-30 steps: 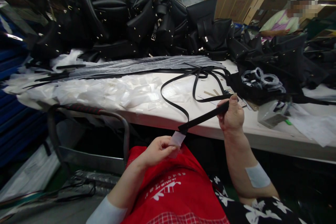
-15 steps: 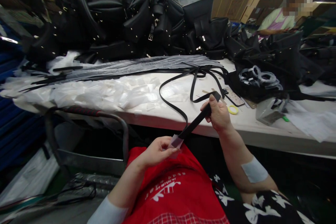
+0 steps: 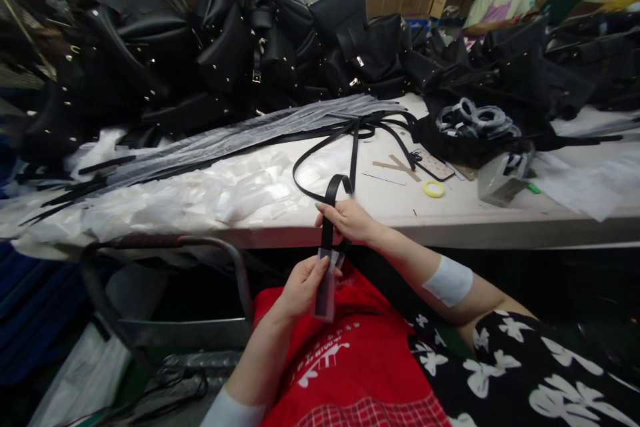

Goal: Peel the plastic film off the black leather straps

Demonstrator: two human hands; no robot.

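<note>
A long black strap (image 3: 327,230) loops from the table down to my lap. My right hand (image 3: 349,219) pinches it just above the table's front edge, where the strap bends over in a small arch. Below, my left hand (image 3: 305,283) grips a clear plastic sleeve (image 3: 325,300) between thumb and fingers. The strap's lower end sits inside this sleeve, over my red apron (image 3: 360,340). Farther back, the rest of the strap curls across the white table (image 3: 395,203) toward a bundle of plastic-wrapped straps (image 3: 280,120).
Many clear plastic sleeves (image 3: 235,190) cover the table's left side. Black leather bags (image 3: 280,40) are heaped behind. To the right lie a yellow tape ring (image 3: 433,189), a phone (image 3: 434,165) and a grey tape dispenser (image 3: 503,180). A metal trolley handle (image 3: 240,267) stands at left. Another person works at back right.
My right hand has moved left and down along the strap, closer to my left hand. The strap's end now reaches further into the sleeve. The view has shifted to the right.
</note>
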